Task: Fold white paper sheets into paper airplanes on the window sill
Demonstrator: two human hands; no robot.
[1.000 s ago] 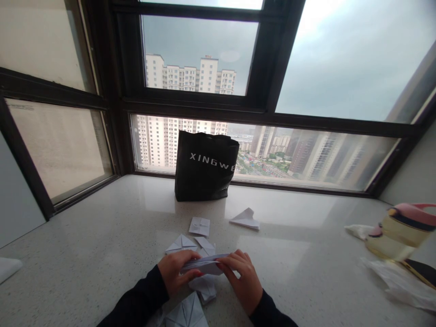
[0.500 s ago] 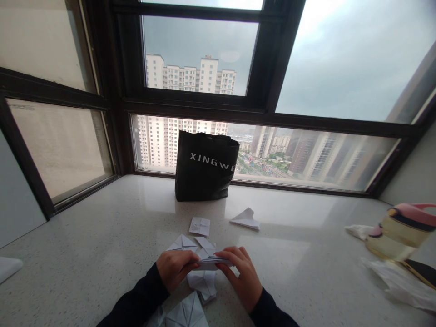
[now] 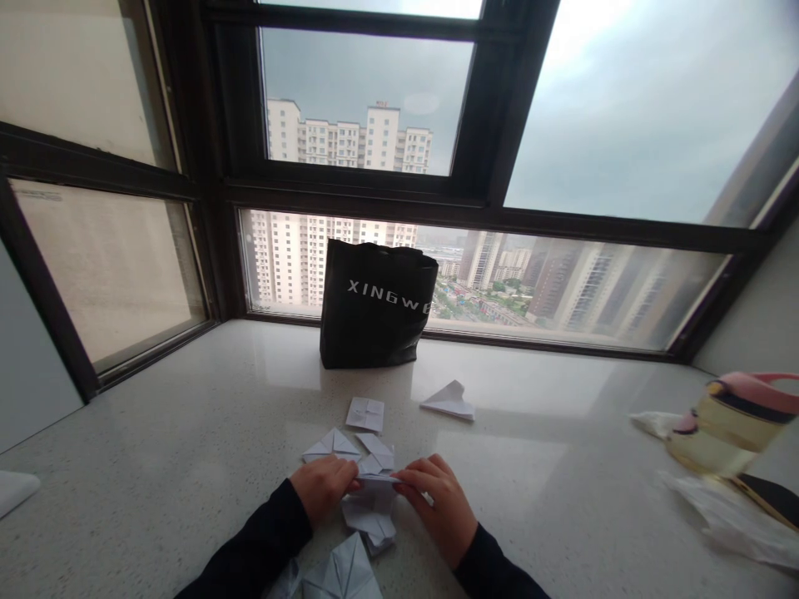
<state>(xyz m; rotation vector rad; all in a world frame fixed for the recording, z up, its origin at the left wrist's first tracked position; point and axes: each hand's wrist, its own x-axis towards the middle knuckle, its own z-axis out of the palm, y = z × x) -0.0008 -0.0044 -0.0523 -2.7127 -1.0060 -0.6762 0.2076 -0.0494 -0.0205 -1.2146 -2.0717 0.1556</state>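
Observation:
Between my two hands is a small folded white paper (image 3: 378, 479), seen nearly edge-on. My left hand (image 3: 325, 489) pinches its left end, and my right hand (image 3: 440, 507) pinches the right end. Behind it lie a folded paper with triangular flaps (image 3: 332, 446), another folded piece (image 3: 378, 452) and a square one (image 3: 365, 414). Nearer to me are a crumpled-looking folded paper (image 3: 373, 517) and a larger creased one (image 3: 344, 571). A pointed folded paper (image 3: 450, 401) rests farther back on the right.
A black bag (image 3: 379, 306) stands on the speckled white surface (image 3: 187, 466) by the window. To the right are a bottle with a pink lid (image 3: 727, 424), clear plastic wrapping (image 3: 736, 520) and a dark flat object (image 3: 774, 499). A white object (image 3: 17, 491) sits at the left edge.
The held paper has tilted and now shows a thinner edge. Both hands have shifted slightly, keeping their pinch on it.

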